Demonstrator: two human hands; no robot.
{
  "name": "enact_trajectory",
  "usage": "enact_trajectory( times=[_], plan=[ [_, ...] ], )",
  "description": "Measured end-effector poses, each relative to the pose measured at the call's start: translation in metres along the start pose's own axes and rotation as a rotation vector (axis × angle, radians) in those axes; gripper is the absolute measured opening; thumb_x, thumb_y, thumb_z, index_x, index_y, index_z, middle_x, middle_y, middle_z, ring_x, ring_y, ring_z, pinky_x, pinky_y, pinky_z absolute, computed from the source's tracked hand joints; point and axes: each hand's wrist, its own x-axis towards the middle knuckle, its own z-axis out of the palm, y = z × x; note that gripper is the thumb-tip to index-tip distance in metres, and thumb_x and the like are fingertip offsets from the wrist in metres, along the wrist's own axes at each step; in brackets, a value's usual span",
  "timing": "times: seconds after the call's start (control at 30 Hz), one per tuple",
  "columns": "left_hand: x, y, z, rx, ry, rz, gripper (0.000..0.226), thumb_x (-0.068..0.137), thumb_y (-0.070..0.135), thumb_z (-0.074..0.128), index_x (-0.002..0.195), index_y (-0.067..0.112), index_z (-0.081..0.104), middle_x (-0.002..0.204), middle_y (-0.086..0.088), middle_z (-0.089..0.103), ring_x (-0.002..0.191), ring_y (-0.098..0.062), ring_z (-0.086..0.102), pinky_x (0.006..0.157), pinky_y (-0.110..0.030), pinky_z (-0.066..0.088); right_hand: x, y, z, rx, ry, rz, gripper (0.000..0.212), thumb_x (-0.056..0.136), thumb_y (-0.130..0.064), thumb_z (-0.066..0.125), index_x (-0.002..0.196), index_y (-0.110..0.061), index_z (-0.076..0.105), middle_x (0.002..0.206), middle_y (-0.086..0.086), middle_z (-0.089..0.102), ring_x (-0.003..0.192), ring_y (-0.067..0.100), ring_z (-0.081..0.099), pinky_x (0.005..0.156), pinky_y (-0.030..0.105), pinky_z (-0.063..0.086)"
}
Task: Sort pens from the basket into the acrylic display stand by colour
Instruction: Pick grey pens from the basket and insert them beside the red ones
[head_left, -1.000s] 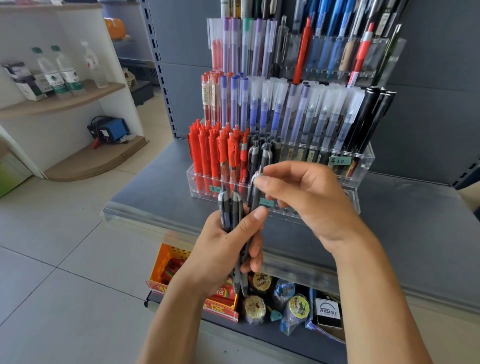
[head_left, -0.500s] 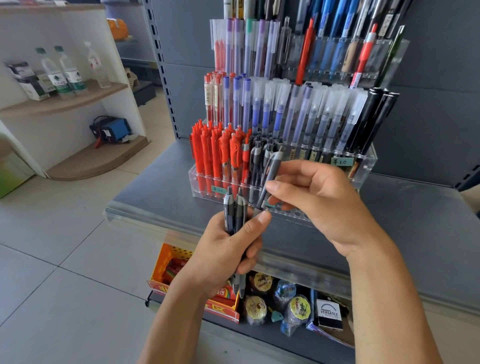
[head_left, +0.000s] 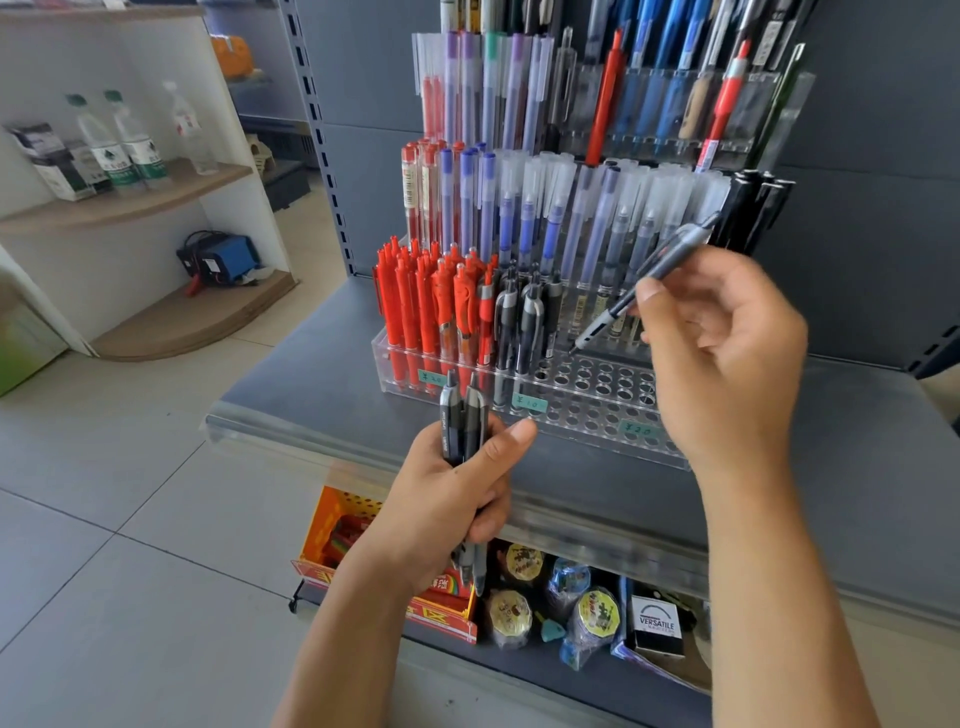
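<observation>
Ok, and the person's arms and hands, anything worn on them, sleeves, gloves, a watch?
Nothing worn shows. The left hand and right hand are bare, no gloves or rings visible. Both forearms are bare to the frame's bottom edge, with no sleeve, watch or band in view.

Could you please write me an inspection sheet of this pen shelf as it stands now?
Surface: grey shelf carries the clear stand; front holes at right unfilled.
Job's things: red pens front left, dark pens beside them; no basket seen.
Clutter: tape rolls on the lower shelf.
Hands: left hand grips spare pens; right hand pinches one grey pen, tip down over the stand.
Cables: nothing seen.
Surroundings: water bottles on a white rack.
</observation>
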Motion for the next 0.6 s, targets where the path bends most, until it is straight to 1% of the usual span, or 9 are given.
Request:
enact_trajectory(
  times=[0.07, 0.17, 0.23, 0.3, 0.4, 0.47, 0.53, 0.6],
  plan=[
    [0.001, -0.001, 0.001, -0.008, 0.009, -0.005, 0.05, 0.091, 0.034, 0.069, 0.073, 0.008, 0.031, 0.065, -0.016, 0.015, 0.043, -0.017, 0.024, 0.042, -0.025, 0.027, -0.001, 0.002, 0.006, -0.013, -0.023, -0.006, 0.018, 0.096, -0.018, 0.068, 0.113, -0.014, 0.069, 0.097, -0.007, 0.072, 0.088, 0.011, 0.071, 0.077, 0.03, 0.06],
    [0.001, -0.001, 0.002, -0.025, 0.018, -0.011, 0.051, 0.09, 0.035, 0.07, 0.072, 0.011, 0.029, 0.064, -0.014, 0.015, 0.042, -0.017, 0.024, 0.041, -0.023, 0.028, -0.003, 0.003, 0.013, -0.025, -0.05, -0.048, 0.017, 0.096, -0.018, 0.068, 0.112, -0.025, 0.067, 0.096, -0.011, 0.071, 0.088, 0.01, 0.071, 0.076, 0.027, 0.059],
    [0.001, -0.002, 0.003, -0.031, 0.026, -0.016, 0.05, 0.091, 0.034, 0.069, 0.071, 0.012, 0.028, 0.064, -0.013, 0.015, 0.042, -0.017, 0.023, 0.041, -0.022, 0.028, -0.004, 0.004, 0.017, -0.053, -0.061, -0.073, 0.018, 0.097, -0.019, 0.067, 0.113, -0.028, 0.067, 0.096, -0.01, 0.071, 0.087, 0.01, 0.071, 0.074, 0.026, 0.059],
    [0.002, -0.003, 0.004, -0.027, 0.028, -0.021, 0.048, 0.091, 0.032, 0.067, 0.07, 0.013, 0.028, 0.063, -0.012, 0.015, 0.042, -0.017, 0.023, 0.041, -0.022, 0.028, -0.004, 0.007, 0.02, -0.089, -0.071, -0.081, 0.018, 0.097, -0.021, 0.067, 0.115, -0.023, 0.069, 0.095, -0.008, 0.071, 0.086, 0.009, 0.07, 0.073, 0.025, 0.058],
    [0.003, -0.002, 0.004, -0.022, 0.03, -0.018, 0.046, 0.091, 0.032, 0.067, 0.069, 0.015, 0.03, 0.063, -0.012, 0.017, 0.042, -0.017, 0.024, 0.041, -0.022, 0.028, -0.004, 0.011, 0.025, -0.133, -0.096, -0.099, 0.026, 0.097, -0.02, 0.066, 0.121, -0.012, 0.07, 0.094, -0.008, 0.069, 0.083, 0.002, 0.067, 0.071, 0.014, 0.052],
    [0.003, -0.002, 0.004, -0.034, 0.04, -0.023, 0.048, 0.091, 0.032, 0.067, 0.071, 0.014, 0.028, 0.064, -0.012, 0.016, 0.042, -0.017, 0.022, 0.041, -0.022, 0.028, -0.005, 0.012, 0.029, -0.168, -0.108, -0.123, 0.028, 0.097, -0.02, 0.067, 0.123, -0.012, 0.07, 0.093, -0.009, 0.068, 0.081, -0.004, 0.064, 0.069, 0.008, 0.049],
    [0.003, -0.002, 0.004, -0.05, 0.046, -0.027, 0.048, 0.09, 0.031, 0.068, 0.072, 0.013, 0.027, 0.063, -0.011, 0.016, 0.042, -0.017, 0.022, 0.04, -0.022, 0.027, -0.006, 0.012, 0.032, -0.203, -0.124, -0.146, 0.028, 0.097, -0.019, 0.067, 0.124, -0.012, 0.07, 0.091, -0.011, 0.066, 0.08, -0.007, 0.062, 0.068, 0.006, 0.048],
    [0.002, -0.003, 0.003, -0.053, 0.041, -0.028, 0.045, 0.09, 0.032, 0.068, 0.072, 0.011, 0.032, 0.063, -0.012, 0.016, 0.042, -0.017, 0.022, 0.04, -0.022, 0.027, -0.007, 0.012, 0.033, -0.222, -0.153, -0.154, 0.026, 0.097, -0.018, 0.066, 0.122, -0.013, 0.071, 0.089, -0.013, 0.065, 0.08, -0.007, 0.062, 0.068, 0.006, 0.047]
  ],
)
